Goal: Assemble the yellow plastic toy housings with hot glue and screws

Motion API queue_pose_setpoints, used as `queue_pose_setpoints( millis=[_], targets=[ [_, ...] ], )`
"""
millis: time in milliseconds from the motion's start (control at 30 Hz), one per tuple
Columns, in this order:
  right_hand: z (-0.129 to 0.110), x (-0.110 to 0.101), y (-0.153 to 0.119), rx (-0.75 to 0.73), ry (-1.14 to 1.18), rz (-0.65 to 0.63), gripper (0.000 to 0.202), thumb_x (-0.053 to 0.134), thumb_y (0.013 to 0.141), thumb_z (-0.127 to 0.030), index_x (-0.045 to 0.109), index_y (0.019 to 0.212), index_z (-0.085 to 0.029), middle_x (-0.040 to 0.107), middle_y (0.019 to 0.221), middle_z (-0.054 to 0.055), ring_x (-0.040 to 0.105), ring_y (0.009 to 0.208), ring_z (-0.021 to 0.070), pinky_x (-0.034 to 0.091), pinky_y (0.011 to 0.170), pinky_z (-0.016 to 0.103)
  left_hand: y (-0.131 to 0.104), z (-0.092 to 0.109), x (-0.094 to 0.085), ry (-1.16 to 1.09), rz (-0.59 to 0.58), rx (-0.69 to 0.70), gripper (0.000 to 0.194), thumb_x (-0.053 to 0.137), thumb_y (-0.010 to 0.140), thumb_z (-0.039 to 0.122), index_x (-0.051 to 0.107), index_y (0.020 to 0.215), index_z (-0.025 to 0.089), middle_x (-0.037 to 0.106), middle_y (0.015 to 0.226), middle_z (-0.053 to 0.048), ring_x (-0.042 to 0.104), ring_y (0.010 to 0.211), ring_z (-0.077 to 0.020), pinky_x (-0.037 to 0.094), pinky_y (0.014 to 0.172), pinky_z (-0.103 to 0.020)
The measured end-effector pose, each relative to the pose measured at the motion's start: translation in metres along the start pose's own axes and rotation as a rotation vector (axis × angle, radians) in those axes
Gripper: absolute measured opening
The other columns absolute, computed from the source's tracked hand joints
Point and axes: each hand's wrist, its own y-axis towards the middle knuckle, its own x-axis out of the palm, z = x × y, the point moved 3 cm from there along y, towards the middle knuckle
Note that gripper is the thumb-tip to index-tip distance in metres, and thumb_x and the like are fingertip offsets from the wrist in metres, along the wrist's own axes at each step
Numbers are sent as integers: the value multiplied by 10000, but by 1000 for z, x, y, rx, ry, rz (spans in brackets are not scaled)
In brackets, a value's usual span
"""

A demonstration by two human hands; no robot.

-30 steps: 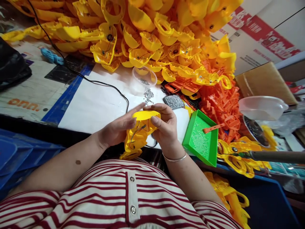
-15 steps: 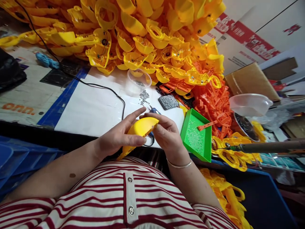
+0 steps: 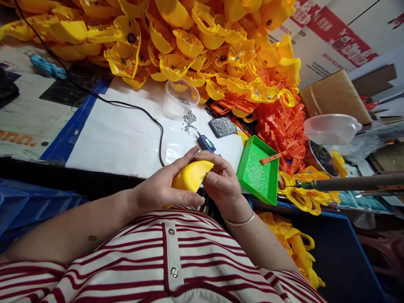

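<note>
A curved yellow plastic shell (image 3: pixel 192 176) is held close to my striped shirt, between both hands. My left hand (image 3: pixel 164 185) wraps its left side, thumb along the lower edge and fingers over the top. At the shell's right edge, my right hand (image 3: pixel 222 179) grips with thumb and bent fingers; its inner side is hidden from me. Just beyond my fingertips lies a dark blue electric screwdriver (image 3: pixel 205 143) on the white sheet (image 3: pixel 126 139). Small loose screws (image 3: pixel 189 120) are scattered behind it, beside a clear plastic tub (image 3: pixel 181 101) and a dark block covered in screws (image 3: pixel 222 126).
A large heap of yellow shells (image 3: pixel 179 46) fills the back. Orange plastic parts (image 3: pixel 280 139) pile at right, behind a green perforated tray (image 3: pixel 257 172). A blue bin (image 3: pixel 334 252) with yellow parts stands at lower right. A black cable (image 3: pixel 126 103) crosses the table.
The yellow shell has been tilted and lowered a little, with its edge turned more towards my right hand. Both hands stay on it. The view has shifted slightly, showing more of the screwdriver.
</note>
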Motion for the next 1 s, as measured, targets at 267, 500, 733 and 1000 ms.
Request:
queue_pose_setpoints(
  millis=[267, 500, 733, 1000],
  targets=[
    [7, -11, 8, -55, -5, -82, 576, 747, 554, -789, 768, 884, -318, 672, 1046, 33, 642, 921, 200, 574, 809, 368, -8, 8, 10, 98, 60, 118, 1194, 894, 613, 307, 200, 1584, 355, 430, 1558, -49, 435, 1411, -337, 370, 1191, -460],
    [11, -11, 6, -68, 40, -129, 368, 824, 630, -504, 761, 949, -333, 699, 1116, 12, 645, 987, 184, 552, 886, 352, -13, 10, 7, 154, 105, 107, 1165, 895, 605, 336, 250, 1575, 314, 378, 1596, -44, 323, 1484, -331, 351, 1207, -413],
    [17, -11, 4, 0, -2, -69, 462, 889, 530, -535, 753, 918, -325, 696, 1089, 14, 651, 899, 169, 569, 841, 354, -13, 7, 8, 159, 61, 142, 1044, 893, 621, 341, 370, 1524, 340, 430, 1565, -44, 349, 1473, -336, 352, 1206, -442],
    [16, -3, -1, 10, 108, -124, 332, 907, 569, -404, 732, 833, -304, 703, 1034, -10, 674, 916, 151, 576, 814, 318, -13, 10, 5, 394, 36, 180, 948, 898, 610, 398, 503, 1460, 253, 427, 1566, -91, 337, 1478, -346, 217, 1263, -469]
  ],
)
